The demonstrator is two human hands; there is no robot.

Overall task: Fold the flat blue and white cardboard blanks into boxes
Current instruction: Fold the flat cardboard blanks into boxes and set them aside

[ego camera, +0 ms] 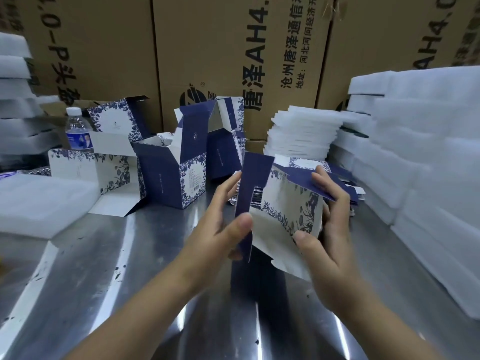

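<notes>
A blue and white cardboard blank [283,211] is held up above the steel table, partly opened, its white floral panel facing me. My left hand [223,224] grips its dark blue side flap, thumb in front and fingers behind. My right hand [324,229] holds the blank's right edge, thumb on the white panel and fingers over the blue top fold. Behind it lies a stack of flat blanks [337,172]. Several folded open boxes [179,175] stand at the back centre and left.
Stacks of white foam sheets [415,141] fill the right side, with a smaller pile [301,133] at the back and a foam pad [39,203] on the left. A water bottle [76,128] stands at back left. Large brown cartons [233,48] wall off the back of the steel table [130,268].
</notes>
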